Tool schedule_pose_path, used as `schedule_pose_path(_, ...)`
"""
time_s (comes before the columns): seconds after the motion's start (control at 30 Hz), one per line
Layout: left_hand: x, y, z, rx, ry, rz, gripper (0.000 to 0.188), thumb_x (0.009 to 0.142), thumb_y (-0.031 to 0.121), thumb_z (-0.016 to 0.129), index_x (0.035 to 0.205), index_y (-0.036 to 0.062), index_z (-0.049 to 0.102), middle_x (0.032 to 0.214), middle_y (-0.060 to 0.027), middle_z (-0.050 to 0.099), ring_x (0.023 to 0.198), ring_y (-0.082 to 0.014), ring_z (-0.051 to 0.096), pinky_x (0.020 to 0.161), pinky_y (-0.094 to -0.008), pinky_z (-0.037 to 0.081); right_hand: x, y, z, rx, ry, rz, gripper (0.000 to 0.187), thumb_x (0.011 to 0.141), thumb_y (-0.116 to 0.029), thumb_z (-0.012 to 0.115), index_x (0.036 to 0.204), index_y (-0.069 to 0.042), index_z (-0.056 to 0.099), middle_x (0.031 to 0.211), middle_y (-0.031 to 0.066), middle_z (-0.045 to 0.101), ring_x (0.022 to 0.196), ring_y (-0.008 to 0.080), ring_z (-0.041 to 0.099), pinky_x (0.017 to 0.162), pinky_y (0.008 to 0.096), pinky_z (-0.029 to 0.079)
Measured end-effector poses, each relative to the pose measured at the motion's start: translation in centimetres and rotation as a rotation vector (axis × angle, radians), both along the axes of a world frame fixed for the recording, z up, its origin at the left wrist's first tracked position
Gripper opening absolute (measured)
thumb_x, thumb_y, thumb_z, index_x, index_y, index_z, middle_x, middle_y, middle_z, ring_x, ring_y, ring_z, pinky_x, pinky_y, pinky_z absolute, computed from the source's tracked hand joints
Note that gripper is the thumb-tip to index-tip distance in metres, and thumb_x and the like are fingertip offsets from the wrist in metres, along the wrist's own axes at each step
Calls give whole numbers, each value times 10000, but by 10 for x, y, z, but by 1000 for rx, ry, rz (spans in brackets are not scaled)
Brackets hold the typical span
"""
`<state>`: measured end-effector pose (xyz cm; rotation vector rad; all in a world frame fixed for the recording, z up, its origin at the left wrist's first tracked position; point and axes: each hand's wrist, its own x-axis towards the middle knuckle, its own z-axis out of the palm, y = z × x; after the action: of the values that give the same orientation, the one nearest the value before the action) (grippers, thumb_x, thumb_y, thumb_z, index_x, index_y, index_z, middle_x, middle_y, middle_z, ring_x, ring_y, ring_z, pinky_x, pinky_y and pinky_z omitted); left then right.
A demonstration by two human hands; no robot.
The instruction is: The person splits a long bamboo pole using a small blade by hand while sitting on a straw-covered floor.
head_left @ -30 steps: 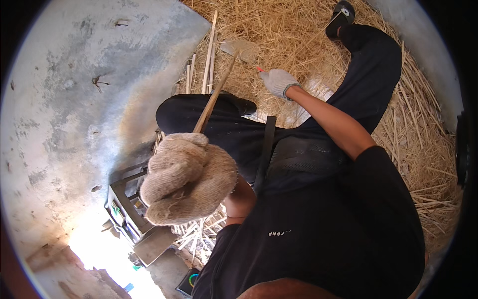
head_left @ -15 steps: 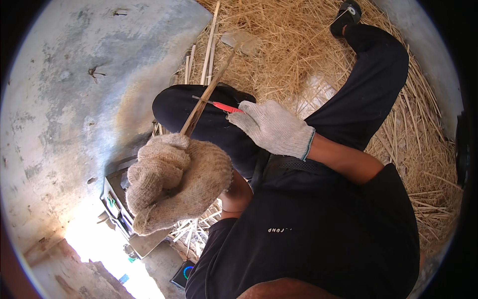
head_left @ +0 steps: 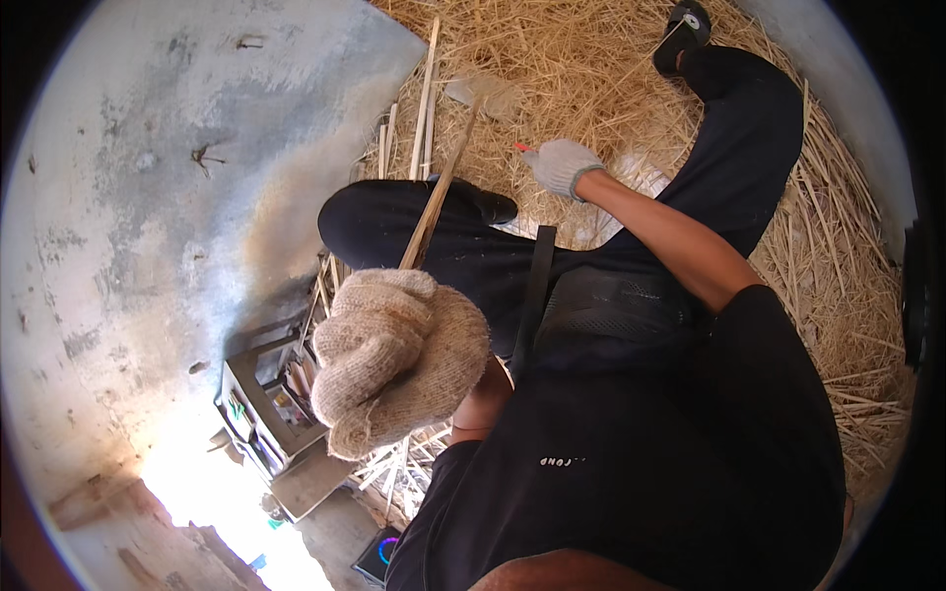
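My left hand (head_left: 399, 360), in a thick beige knitted glove, is closed around the lower end of a long split bamboo or wood strip (head_left: 439, 192). The strip slants up and away over my bent left knee, its far tip above the straw. Farther out, over the straw and right of the strip, my right hand (head_left: 562, 167) wears a thinner whitish glove and grips a red-handled knife (head_left: 521, 147). Only a bit of the red handle shows past the fingers; its blade cannot be made out against the straw. The knife is apart from the strip.
Straw and shavings (head_left: 581, 69) cover the floor. Several pale strips (head_left: 426, 98) lie beyond my left knee. A weathered wall (head_left: 177, 197) rises at left, with a small wooden shelf unit (head_left: 266, 404) beside it. A black strap (head_left: 534, 295) lies across my lap.
My right hand has moved away from me and slightly right, taking the knife off the strip. My left hand still holds the strip; the whole view has shifted slightly.
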<state>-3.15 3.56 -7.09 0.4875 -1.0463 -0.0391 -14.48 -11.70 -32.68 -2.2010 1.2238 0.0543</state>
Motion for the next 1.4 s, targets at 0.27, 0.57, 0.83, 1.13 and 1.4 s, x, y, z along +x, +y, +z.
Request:
schedule_pose_path(0.27, 5, -13, 7, -84, 249, 150, 580, 1025, 560, 433, 640, 127, 470, 489, 6, 363, 371, -122, 337, 367, -300, 351, -14, 58, 130, 202, -636, -175, 560, 1036, -506, 422, 1038, 12, 632, 791, 271, 645, 784, 434, 668, 693, 477, 510)
schedule_pose_path(0.57, 3, -11, 3, 9, 71, 158, 584, 1032, 578, 388, 682, 115, 460, 479, 16, 331, 366, -115, 314, 380, -280, 368, 11, 85, 120, 217, -599, -136, 552, 1033, -501, 457, 909, 6, 635, 688, 273, 617, 705, 486, 635, 638, 516, 492)
schedule_pose_path(0.83, 11, -12, 15, 14, 285, 447, 536, 1051, 478, 403, 873, 3, 577, 488, 35, 356, 356, -67, 330, 302, -233, 374, 56, 71, 116, 2, -401, -114, 595, 1033, -504, 431, 877, 23, 660, 717, 284, 658, 715, 463, 683, 632, 549, 539)
schedule_pose_path(1.13, 3, -3, -1, -93, -96, -83, 605, 1060, 532, 363, 867, 6, 592, 496, 14, 365, 395, -102, 403, 381, -290, 469, -22, -24, -29, 95, 55, -381, 495, 1016, -357, 390, 1059, 23, 704, 1064, 294, 688, 966, 417, 687, 843, 493, 531)
schedule_pose_path(1.4, 5, -15, 4, -91, -39, 50, 594, 1056, 552, 358, 839, 38, 564, 524, 3, 369, 436, -118, 438, 435, -322, 497, -9, -3, 89, 64, -462, -111, 351, 1007, -254, 413, 1165, 18, 569, 912, 269, 675, 804, 419, 681, 685, 540, 550)
